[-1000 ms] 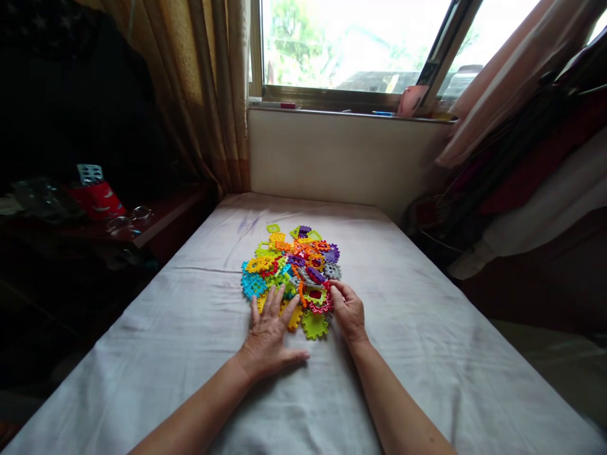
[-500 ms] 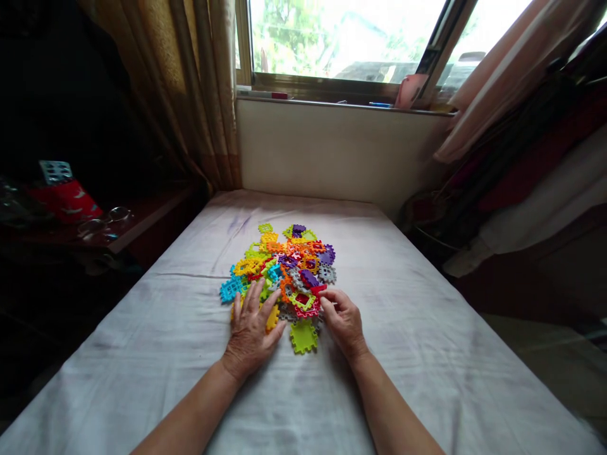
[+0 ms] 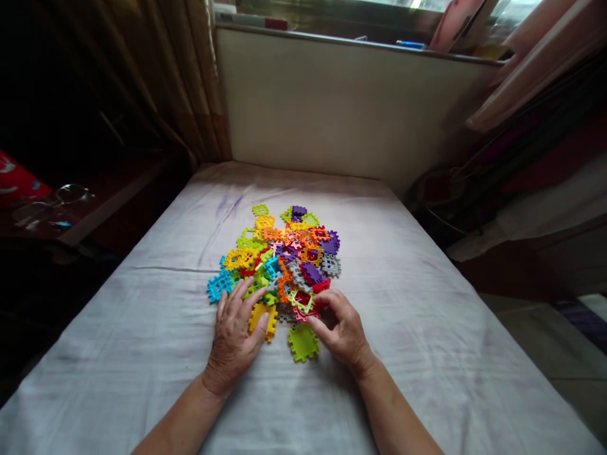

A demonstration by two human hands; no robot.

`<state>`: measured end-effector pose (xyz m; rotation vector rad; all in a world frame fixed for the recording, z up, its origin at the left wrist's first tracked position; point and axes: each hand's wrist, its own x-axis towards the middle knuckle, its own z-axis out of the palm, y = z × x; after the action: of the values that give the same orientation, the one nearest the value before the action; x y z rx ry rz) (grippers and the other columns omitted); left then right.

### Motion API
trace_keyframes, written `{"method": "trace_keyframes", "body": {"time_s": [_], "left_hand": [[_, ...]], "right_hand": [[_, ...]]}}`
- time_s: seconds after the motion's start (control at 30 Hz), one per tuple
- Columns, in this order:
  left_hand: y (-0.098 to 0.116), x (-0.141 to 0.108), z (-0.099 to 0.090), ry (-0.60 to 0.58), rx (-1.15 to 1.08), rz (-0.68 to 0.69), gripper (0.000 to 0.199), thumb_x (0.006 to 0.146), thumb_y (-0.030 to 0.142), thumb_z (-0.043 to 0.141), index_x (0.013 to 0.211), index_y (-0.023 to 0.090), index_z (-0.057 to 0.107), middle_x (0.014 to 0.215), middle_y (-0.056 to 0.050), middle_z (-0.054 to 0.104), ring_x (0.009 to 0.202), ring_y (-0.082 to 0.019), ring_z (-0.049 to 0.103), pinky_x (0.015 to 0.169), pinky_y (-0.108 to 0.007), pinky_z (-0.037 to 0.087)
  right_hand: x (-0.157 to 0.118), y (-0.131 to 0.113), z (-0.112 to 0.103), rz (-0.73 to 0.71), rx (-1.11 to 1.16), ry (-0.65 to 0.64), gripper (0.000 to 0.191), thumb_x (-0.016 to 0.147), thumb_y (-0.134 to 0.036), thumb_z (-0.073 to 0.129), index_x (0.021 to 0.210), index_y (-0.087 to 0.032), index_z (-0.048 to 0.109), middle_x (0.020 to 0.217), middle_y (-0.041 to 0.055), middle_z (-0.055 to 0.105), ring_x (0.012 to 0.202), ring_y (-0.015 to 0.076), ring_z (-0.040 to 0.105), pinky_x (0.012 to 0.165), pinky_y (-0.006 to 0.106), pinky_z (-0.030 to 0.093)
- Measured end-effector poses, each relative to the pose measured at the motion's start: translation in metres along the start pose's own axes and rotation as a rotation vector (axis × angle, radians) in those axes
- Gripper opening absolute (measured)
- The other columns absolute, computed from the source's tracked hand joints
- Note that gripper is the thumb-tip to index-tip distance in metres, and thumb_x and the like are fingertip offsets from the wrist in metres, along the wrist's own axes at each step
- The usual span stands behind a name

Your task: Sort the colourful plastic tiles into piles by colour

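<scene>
The right hand point(image 3: 340, 327) has widened its pinch by a near red notched plastic tile point(image 3: 306, 315), hold unclear, choice seemingly unsettled; the left hand point(image 3: 234, 335) spreads, apparently empty.

Home interior, draped curtain point(image 3: 194, 88), pale sheet point(image 3: 403, 303), hanging clothes point(image 3: 535, 69), eyeglasses point(image 3: 55, 202)

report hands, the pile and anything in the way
Left hand open at near-left edge of pile. Right hand at red piece, grip unclear. Pile multicoloured, overlapping. Nothing seen blocking either hand.
</scene>
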<state>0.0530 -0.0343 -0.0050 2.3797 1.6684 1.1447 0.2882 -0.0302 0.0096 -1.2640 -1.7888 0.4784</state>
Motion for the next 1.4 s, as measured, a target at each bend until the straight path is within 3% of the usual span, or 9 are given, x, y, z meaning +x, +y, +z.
{"method": "trace_keyframes", "body": {"time_s": [0.2,0.57,0.67,0.83,0.97,1.07,1.17,1.27,1.4], "left_hand": [[-0.008,0.004,-0.006,0.046,-0.102,-0.108,0.034,0.095,0.024,0.051,0.128,0.027,0.057,0.141,-0.008,0.058,0.134,-0.023,0.051,0.118,-0.052,0.03],[-0.023,0.014,-0.008,0.094,-0.151,-0.154,0.031,0.093,0.029,0.049,0.121,0.022,0.062,0.132,-0.01,0.064,0.126,-0.023,0.058,0.112,-0.046,0.041],[-0.022,0.015,-0.006,0.105,-0.112,-0.125,0.03,0.094,0.03,0.047,0.119,0.022,0.062,0.13,-0.01,0.066,0.124,-0.023,0.059,0.111,-0.046,0.041],[-0.01,0.013,-0.009,0.097,-0.031,-0.007,0.031,0.095,0.031,0.047,0.121,0.023,0.062,0.131,-0.009,0.065,0.129,-0.024,0.055,0.116,-0.05,0.032],[0.015,0.007,-0.005,-0.08,-0.005,0.273,0.038,0.093,0.037,0.053,0.129,0.028,0.062,0.138,-0.005,0.062,0.138,-0.024,0.047,0.122,-0.051,0.018],[0.031,0.004,0.005,-0.222,0.005,0.443,0.054,0.088,0.048,0.059,0.139,0.029,0.055,0.146,-0.005,0.055,0.143,-0.027,0.04,0.124,-0.051,0.01],[0.038,0.003,0.012,-0.272,0.024,0.432,0.066,0.085,0.054,0.061,0.144,0.027,0.049,0.147,-0.007,0.055,0.142,-0.029,0.041,0.124,-0.054,0.006],[0.038,0.003,0.013,-0.254,0.026,0.405,0.056,0.088,0.047,0.06,0.14,0.025,0.054,0.138,-0.007,0.062,0.135,-0.028,0.049,0.124,-0.054,0.005],[0.036,0.0,0.006,-0.187,0.042,0.381,0.042,0.091,0.035,0.058,0.131,0.025,0.061,0.126,-0.005,0.069,0.126,-0.025,0.057,0.124,-0.053,0.009]], "right_hand": [[-0.002,0.001,0.003,-0.091,-0.134,-0.002,0.034,0.078,-0.029,0.071,0.111,-0.024,0.065,0.11,0.0079,0.066,0.102,0.023,0.063,0.091,0.039,0.053],[0.002,-0.007,0.004,-0.257,-0.142,0.18,0.014,0.092,-0.021,0.059,0.097,-0.023,0.071,0.088,0.0046,0.074,0.081,0.0184,0.068,0.077,0.035,0.055],[-0.001,-0.01,0.009,-0.193,-0.081,0.267,0.014,0.091,-0.026,0.058,0.093,-0.023,0.071,0.084,0.0047,0.074,0.076,0.0181,0.068,0.073,0.034,0.056],[0.0,0.007,0.006,0.102,0.065,0.428,0.027,0.09,-0.038,0.057,0.106,-0.02,0.069,0.091,0.0058,0.075,0.075,0.0169,0.068,0.072,0.031,0.056],[0.008,0.041,-0.017,0.334,0.021,0.526,0.042,0.085,-0.049,0.054,0.108,-0.017,0.069,0.083,0.0059,0.074,0.073,0.0195,0.068,0.069,0.031,0.053],[0.012,0.065,-0.034,0.431,-0.135,0.48,0.042,0.083,-0.05,0.052,0.102,-0.018,0.072,0.074,0.0046,0.073,0.067,0.02,0.066,0.064,0.03,0.048],[0.013,0.081,-0.043,0.444,-0.284,0.426,0.039,0.085,-0.047,0.049,0.103,-0.021,0.073,0.074,0.0036,0.071,0.066,0.0193,0.063,0.063,0.029,0.046],[0.012,0.086,-0.045,0.364,-0.445,0.443,0.038,0.087,-0.041,0.05,0.106,-0.018,0.073,0.09,0.0092,0.071,0.08,0.0215,0.063,0.073,0.033,0.049],[0.008,0.072,-0.036,0.17,-0.531,0.441,0.034,0.088,-0.033,0.053,0.11,-0.017,0.072,0.104,0.0135,0.066,0.097,0.0255,0.059,0.09,0.04,0.048]]}}
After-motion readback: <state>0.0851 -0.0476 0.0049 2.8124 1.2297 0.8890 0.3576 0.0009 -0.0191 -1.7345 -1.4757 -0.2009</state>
